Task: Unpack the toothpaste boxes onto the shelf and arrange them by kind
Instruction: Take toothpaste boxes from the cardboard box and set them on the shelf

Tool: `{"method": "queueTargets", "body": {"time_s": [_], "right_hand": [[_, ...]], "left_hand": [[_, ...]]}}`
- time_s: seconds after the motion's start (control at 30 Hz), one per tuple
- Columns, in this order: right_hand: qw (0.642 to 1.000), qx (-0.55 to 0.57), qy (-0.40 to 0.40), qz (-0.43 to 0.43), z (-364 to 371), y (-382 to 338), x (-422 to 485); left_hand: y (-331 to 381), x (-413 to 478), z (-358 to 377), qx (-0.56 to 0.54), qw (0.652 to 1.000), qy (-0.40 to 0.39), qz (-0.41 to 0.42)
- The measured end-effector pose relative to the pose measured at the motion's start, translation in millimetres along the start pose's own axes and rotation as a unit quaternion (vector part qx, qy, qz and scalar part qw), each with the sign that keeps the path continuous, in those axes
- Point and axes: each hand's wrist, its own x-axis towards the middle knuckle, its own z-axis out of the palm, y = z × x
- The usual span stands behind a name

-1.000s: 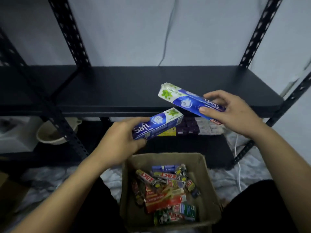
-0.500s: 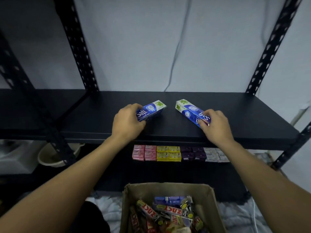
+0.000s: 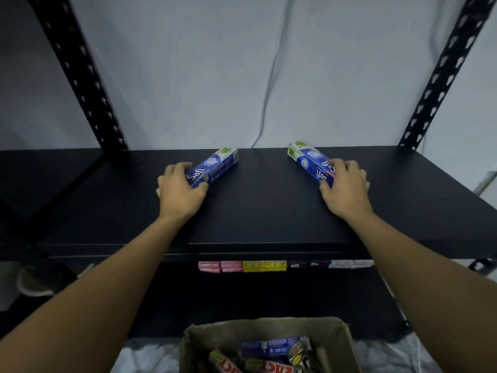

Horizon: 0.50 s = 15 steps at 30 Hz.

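Now that both have come down out of the air onto the black shelf [image 3: 263, 211], my left hand [image 3: 183, 193] grips one Safi toothpaste box [image 3: 216, 164], my right hand [image 3: 347, 189] the other Safi box [image 3: 306, 158] (same kind, lying well apart), so sorting has begun.

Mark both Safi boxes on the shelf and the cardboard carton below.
left Safi box [image 3: 215, 166]: head view, blue printed side.
right Safi box [image 3: 309, 160]: head view, blue top face.
cardboard carton [image 3: 269, 329]: head view, far inner wall.

Two blue Safi toothpaste boxes [image 3: 215, 168] [image 3: 312, 164] with white-and-green ends lie on the black shelf [image 3: 258, 205]; below, pink [image 3: 220, 266], yellow [image 3: 264, 265], purple [image 3: 309, 264] and white packets [image 3: 351, 263].
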Motion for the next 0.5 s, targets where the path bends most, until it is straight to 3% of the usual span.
{"method": "queueTargets", "body": {"time_s": [0.5], "right_hand": [[1.000, -0.004, 0.012, -0.004, 13, 10, 34]], "left_hand": [[-10, 35, 17, 0.007, 0.999, -0.021, 0.041]]}}
